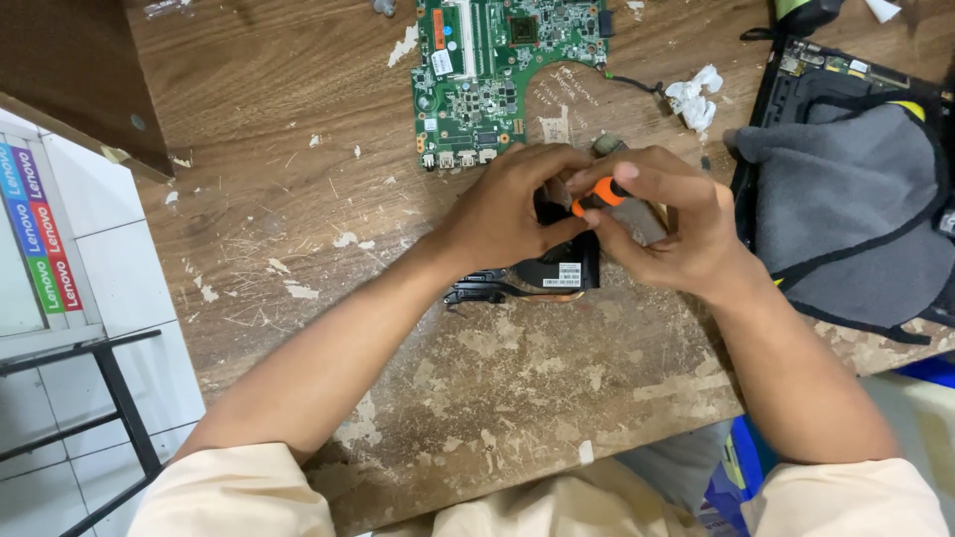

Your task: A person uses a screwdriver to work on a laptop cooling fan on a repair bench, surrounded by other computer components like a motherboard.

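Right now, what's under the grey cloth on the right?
The grey cloth lies on an opened black laptop chassis; its rim and a strip of internal parts show at the upper left. Everything beneath the cloth is covered.

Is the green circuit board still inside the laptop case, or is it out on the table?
Out. The green circuit board lies bare on the worn wooden table, apart from the black laptop case at the right, which a grey cloth partly covers.
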